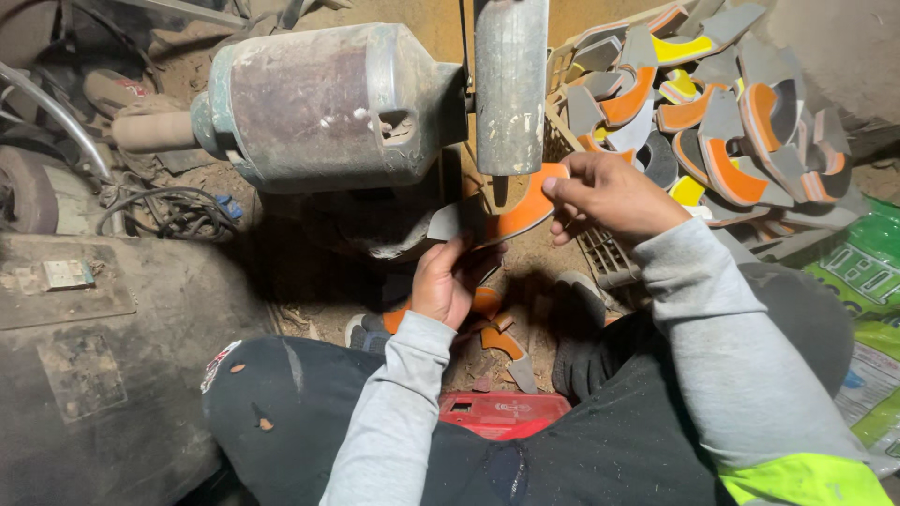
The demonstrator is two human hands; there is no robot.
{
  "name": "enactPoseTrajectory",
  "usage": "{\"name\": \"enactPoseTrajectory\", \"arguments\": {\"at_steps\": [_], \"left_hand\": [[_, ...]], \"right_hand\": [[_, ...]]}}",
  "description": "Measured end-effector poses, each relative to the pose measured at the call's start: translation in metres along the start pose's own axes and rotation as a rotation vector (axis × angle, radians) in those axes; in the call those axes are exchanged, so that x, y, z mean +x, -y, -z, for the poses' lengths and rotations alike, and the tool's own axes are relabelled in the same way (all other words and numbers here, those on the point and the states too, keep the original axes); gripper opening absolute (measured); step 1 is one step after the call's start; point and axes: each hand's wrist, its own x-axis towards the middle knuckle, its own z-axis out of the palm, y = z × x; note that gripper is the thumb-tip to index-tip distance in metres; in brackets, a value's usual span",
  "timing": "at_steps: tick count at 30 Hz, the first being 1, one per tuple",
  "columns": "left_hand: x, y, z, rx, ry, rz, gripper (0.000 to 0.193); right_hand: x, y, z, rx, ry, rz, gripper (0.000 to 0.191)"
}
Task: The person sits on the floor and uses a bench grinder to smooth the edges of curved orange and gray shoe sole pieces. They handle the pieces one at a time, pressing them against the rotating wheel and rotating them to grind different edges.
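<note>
Both of my hands hold one curved orange and grey shoe-sole piece (521, 212) up against the underside of a metal grinding wheel (511, 86). My right hand (607, 195) pinches its upper right end. My left hand (442, 281) grips its lower grey end from below. The wheel sits on the shaft of a worn, dusty motor housing (323, 105) right in front of me.
A crate (600, 251) at the upper right is heaped with several orange, yellow and grey sole pieces (722, 112). More pieces (497, 328) lie on the dirt floor between my knees, above a red box (504, 412). Cables (173, 211) lie left; green bags (862, 281) lie right.
</note>
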Motion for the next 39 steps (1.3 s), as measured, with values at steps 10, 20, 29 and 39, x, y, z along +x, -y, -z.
{"name": "enactPoseTrajectory", "arguments": {"at_steps": [10, 20, 29, 39], "left_hand": [[0.014, 0.022, -0.013, -0.201, 0.120, 0.093, 0.042], [0.017, 0.031, -0.015, -0.297, 0.154, 0.055, 0.047], [0.014, 0.020, -0.015, -0.237, 0.067, 0.070, 0.044], [0.004, 0.008, 0.002, -0.126, -0.048, 0.041, 0.035]], "right_hand": [[0.020, 0.012, 0.010, -0.061, -0.072, 0.103, 0.027], [0.021, 0.022, 0.006, -0.153, -0.114, 0.143, 0.034], [0.018, 0.023, -0.006, -0.163, -0.095, 0.206, 0.028], [0.016, 0.011, -0.027, -0.115, -0.062, 0.234, 0.024]]}}
